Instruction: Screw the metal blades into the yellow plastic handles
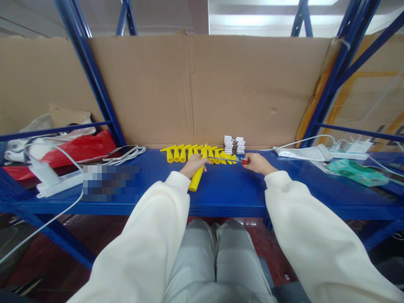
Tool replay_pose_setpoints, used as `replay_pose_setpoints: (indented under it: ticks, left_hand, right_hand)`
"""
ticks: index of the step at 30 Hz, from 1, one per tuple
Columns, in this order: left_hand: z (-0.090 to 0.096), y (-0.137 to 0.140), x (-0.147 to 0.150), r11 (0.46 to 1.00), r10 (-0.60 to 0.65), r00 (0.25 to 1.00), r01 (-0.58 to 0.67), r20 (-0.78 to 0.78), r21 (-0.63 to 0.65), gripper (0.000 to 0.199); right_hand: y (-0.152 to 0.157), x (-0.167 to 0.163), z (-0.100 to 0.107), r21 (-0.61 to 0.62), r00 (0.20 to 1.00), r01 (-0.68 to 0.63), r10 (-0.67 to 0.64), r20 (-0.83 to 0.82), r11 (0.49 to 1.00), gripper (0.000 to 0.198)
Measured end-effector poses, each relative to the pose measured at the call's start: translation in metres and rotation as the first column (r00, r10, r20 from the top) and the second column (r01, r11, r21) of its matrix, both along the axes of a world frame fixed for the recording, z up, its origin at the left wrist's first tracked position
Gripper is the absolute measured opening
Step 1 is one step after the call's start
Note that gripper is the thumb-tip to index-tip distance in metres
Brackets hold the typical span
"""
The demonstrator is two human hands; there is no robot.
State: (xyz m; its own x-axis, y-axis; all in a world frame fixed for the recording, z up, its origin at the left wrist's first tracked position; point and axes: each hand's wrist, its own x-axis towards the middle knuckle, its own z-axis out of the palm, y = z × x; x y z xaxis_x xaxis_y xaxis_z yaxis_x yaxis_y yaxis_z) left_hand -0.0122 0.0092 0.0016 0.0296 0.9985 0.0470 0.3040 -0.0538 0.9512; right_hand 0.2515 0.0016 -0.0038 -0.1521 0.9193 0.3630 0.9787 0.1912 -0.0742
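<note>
My left hand [191,166] is closed around a yellow tube-shaped piece [197,180], which slants with its round end toward me over the blue table. In my right hand [257,163] is a screwdriver [245,161] with a red handle. Its thin shaft points left and meets the upper part of the yellow piece; the exact contact is too small to make out. Behind my hands lies a row of several similar yellow pieces [176,155], partly covered by my left hand. Just beyond the screwdriver stands a stack of small white parts [240,145].
A cardboard panel [252,88] closes off the back of the blue table [227,191]. To the left are a phone [120,152], a cable, a white power strip [59,185] and a red bag [85,147]. A green packet [358,171] and a white pouch [303,152] lie right.
</note>
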Motion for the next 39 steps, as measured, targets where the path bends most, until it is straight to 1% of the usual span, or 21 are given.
replay_pose_setpoints:
  ticks: [5,11,15,19,23,29,35,39]
  left_hand:
    - [0.003,-0.004,0.001,1.0,0.006,1.0,-0.006,-0.005,-0.001,0.033]
    - [0.005,-0.004,0.001,1.0,-0.009,1.0,0.009,0.0,-0.015,0.04]
    - [0.004,-0.003,0.001,1.0,-0.012,1.0,0.012,0.013,-0.01,0.041]
    - [0.0,0.0,0.001,1.0,-0.009,1.0,0.009,0.028,0.005,0.043]
    - [-0.003,0.005,-0.001,1.0,-0.019,0.999,0.019,0.033,0.003,0.036]
    - [-0.004,0.005,-0.002,1.0,-0.01,1.0,0.01,0.008,0.016,0.024]
    - [-0.002,0.002,0.0,1.0,0.003,1.0,-0.004,0.014,0.03,0.02]
    - [0.0,-0.001,0.001,0.999,-0.012,1.0,0.011,0.023,0.041,0.007]
  right_hand:
    - [-0.007,-0.007,0.004,-0.036,0.998,0.061,-0.06,0.031,0.997,0.009]
    - [-0.012,-0.012,0.008,-0.085,0.991,0.12,-0.114,0.062,0.989,0.022]
    - [-0.012,-0.013,0.009,-0.112,0.99,0.123,-0.115,0.079,0.986,0.02]
    - [-0.012,-0.011,0.007,-0.092,0.99,0.103,-0.093,0.107,0.99,0.016]
    - [-0.012,-0.011,0.005,-0.076,0.994,0.083,-0.078,0.075,0.994,0.016]
    - [-0.013,-0.013,0.006,-0.1,0.993,0.107,-0.101,0.068,0.989,0.02]
    - [-0.014,-0.013,0.008,-0.104,0.992,0.104,-0.096,0.076,0.989,0.014]
    - [-0.012,-0.011,0.005,-0.099,0.995,0.087,-0.083,0.046,0.991,0.014]
